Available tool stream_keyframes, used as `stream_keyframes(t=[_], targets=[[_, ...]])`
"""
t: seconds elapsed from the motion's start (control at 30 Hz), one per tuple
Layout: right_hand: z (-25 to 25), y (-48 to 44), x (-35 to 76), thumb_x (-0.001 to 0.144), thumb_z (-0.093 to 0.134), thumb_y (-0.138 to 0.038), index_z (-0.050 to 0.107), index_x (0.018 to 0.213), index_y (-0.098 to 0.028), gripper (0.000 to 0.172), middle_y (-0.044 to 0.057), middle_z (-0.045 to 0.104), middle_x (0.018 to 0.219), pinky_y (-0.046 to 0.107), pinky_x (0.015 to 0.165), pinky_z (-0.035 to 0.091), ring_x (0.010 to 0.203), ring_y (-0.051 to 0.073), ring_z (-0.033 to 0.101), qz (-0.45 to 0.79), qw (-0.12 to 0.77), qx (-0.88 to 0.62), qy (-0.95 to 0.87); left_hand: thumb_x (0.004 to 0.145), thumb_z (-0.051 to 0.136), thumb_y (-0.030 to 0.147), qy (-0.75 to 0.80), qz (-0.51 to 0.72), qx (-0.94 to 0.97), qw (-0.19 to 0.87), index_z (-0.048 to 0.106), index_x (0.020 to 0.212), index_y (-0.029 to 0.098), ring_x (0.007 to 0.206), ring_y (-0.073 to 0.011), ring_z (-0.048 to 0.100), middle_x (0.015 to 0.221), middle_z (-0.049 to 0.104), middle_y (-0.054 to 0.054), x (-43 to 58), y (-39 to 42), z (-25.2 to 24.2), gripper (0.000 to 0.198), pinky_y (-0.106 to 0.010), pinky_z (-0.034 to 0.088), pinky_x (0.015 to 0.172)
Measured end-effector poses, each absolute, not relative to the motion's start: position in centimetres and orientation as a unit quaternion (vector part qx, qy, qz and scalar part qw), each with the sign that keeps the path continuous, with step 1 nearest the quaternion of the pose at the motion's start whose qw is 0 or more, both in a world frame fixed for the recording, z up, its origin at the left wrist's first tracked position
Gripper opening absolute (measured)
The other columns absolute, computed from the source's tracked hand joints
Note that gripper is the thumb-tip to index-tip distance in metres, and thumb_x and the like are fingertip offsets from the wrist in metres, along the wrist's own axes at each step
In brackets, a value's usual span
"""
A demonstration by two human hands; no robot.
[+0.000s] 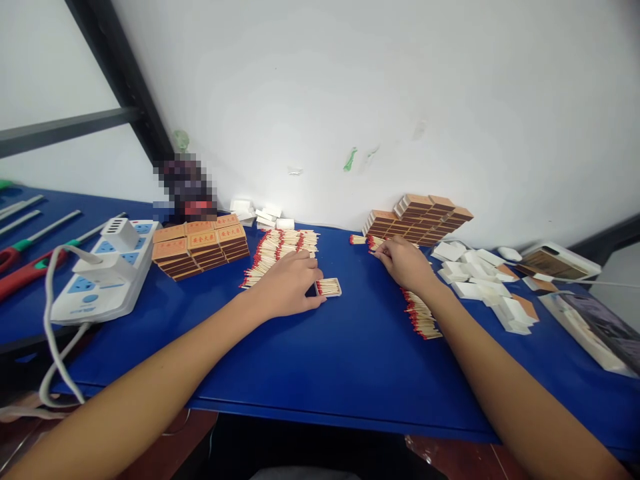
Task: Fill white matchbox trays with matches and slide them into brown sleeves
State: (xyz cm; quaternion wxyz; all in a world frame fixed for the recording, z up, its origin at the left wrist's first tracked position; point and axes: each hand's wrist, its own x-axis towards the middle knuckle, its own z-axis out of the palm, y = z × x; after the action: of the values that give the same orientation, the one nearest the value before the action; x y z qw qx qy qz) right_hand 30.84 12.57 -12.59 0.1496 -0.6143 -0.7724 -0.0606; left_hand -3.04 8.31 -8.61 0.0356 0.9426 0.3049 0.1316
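My left hand curves over a small matchbox on the blue table, thumb on the near side and fingers on the far side. The matchbox tray sticks out to the right of that hand with matches lying in it; the rest is hidden under the palm. A large pile of red-headed matches lies just beyond the left hand. My right hand is pinched at the matches near the back, its fingertips on the red heads. More matches lie in a row beneath the right forearm.
Stacked matchboxes stand at left and at back right. White empty trays lie scattered on the right, near a phone. At left are a power strip with cables and red-handled lighters. A white wall rises behind.
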Motion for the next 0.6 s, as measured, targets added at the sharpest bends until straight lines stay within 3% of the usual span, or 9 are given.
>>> stream_keyframes(t=[0.33,0.6], targets=[[-9.3,7.2,23.6,0.109,0.052,-0.031,0.066,0.103,-0.022,0.018,0.009,0.065,0.102,0.037,0.085,0.051,0.092,0.024,0.063,0.020,0.237,-0.472,-0.849,0.095,0.077,0.040,0.316,0.121,0.940,0.036,0.079,0.109,0.015,0.102,-0.0278,0.065,0.102,0.074,-0.010,-2.8,8.2,-8.4,0.029,-0.043,0.050,0.099],[-9.3,4.4,19.3,0.110,0.048,-0.020,0.066,0.100,-0.020,0.021,0.010,0.064,0.100,0.037,0.077,0.051,0.092,0.025,0.062,-0.040,0.136,-0.418,-0.897,0.095,0.076,0.038,0.309,0.136,0.941,0.033,0.078,0.100,0.016,0.100,-0.0275,0.065,0.098,0.073,-0.009,-2.8,8.3,-8.4,0.023,-0.043,0.049,0.098]])
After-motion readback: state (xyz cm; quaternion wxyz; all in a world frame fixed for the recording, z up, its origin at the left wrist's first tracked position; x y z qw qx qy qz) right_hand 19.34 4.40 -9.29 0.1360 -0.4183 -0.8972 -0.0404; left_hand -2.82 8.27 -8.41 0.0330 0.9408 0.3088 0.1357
